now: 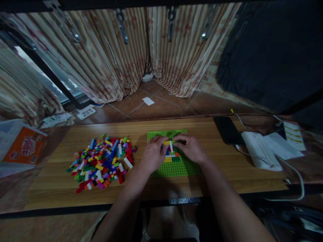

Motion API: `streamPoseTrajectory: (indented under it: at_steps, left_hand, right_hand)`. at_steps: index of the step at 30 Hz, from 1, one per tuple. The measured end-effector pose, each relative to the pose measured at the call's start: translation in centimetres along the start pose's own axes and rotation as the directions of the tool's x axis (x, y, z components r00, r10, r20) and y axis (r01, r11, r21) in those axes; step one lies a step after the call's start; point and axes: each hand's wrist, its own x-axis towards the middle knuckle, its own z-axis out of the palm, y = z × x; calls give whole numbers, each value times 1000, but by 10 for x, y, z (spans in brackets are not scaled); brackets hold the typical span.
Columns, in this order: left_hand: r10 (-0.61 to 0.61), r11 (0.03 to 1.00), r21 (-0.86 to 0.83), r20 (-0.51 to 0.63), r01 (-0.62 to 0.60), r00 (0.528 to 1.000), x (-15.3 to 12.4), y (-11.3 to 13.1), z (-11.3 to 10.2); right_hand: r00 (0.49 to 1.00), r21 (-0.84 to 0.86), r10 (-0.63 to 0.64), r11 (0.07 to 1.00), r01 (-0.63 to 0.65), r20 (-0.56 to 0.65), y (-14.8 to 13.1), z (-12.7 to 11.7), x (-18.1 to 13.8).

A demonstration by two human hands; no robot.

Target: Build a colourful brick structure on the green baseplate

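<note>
A green studded baseplate (168, 170) lies on the wooden table, with a small block of colored toy bricks (172, 155) built on its middle. At the block's far edge, my left hand (154, 153) has its thumb and fingers closed round the left end of a yellow brick (166, 143). Facing it from the right, my right hand (189, 148) bends its thumb and fingers together at the same far edge; whatever sits between those fingertips is too small to make out. A white brick (171, 146) shows between the two hands. Fingers hide part of the block.
Left of the baseplate spreads a heap of loose bricks (101, 164). A clear plastic box with an orange label (25, 146) stands at the far left. On the right lie a black phone (229, 130), a white power strip (261, 151), cables and papers (282, 145).
</note>
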Motion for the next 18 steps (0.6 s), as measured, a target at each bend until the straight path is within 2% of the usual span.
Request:
streamPoseTrajectory:
  at_steps: [3,6,18]
  left_hand:
    - [94,992,77,26,-95,995,-1,2,8]
    - [126,978,161,58,-133,990,-4,2,13]
    - [14,927,373,74,-40,997,-11,24,19]
  right_hand:
    - [999,31,37,999,-37,-9,2,2,1]
    - [998,59,56,997,-55,-17,2,3,1]
    - [995,35,88,996,-87,-40,-2,5,3]
